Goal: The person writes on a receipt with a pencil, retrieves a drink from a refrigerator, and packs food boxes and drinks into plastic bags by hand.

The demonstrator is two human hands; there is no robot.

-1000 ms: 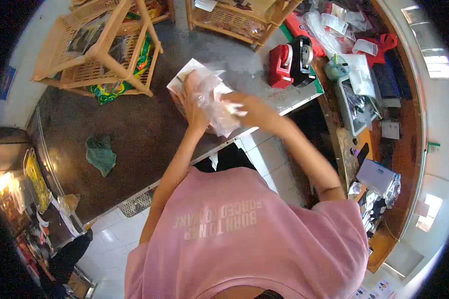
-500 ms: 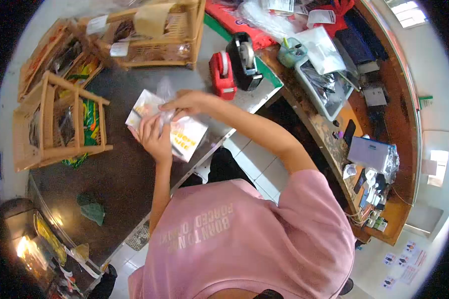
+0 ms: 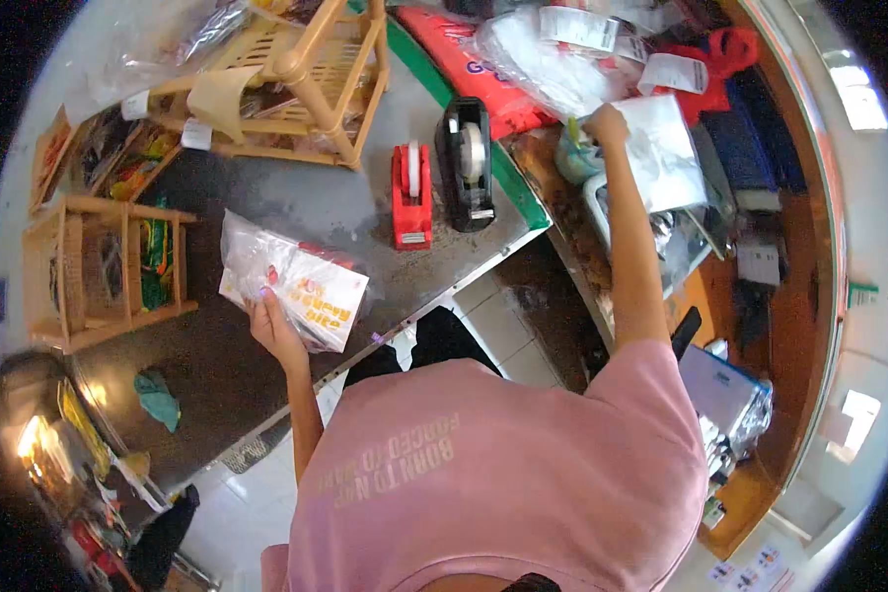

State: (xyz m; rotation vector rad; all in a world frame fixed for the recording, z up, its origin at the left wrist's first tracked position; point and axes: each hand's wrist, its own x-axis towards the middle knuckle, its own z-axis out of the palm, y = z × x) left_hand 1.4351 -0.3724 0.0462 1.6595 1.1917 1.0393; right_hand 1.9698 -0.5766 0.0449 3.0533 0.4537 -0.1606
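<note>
My left hand (image 3: 278,331) grips the lower edge of a white box (image 3: 331,291) with yellow-orange lettering, its fingers closed. A clear plastic bag (image 3: 252,247) lies around the box and sticks out past its far left end. My right hand (image 3: 607,124) is stretched far out to the right, over a pale green pen cup (image 3: 577,163). Its fingers are curled at the yellow-green item (image 3: 573,130) standing in the cup; what they hold, if anything, is too small to make out.
A red tape dispenser (image 3: 411,202) and a black tape dispenser (image 3: 467,168) stand on the dark table (image 3: 237,395). Wooden racks (image 3: 118,271) with packets line the left. A grey tray (image 3: 602,212) sits beside the cup. A green cloth (image 3: 158,400) lies at lower left.
My right hand has left the box and reached right to the pen cup. My left hand still holds the bagged box, now slightly lower and farther left. The view has shifted.
</note>
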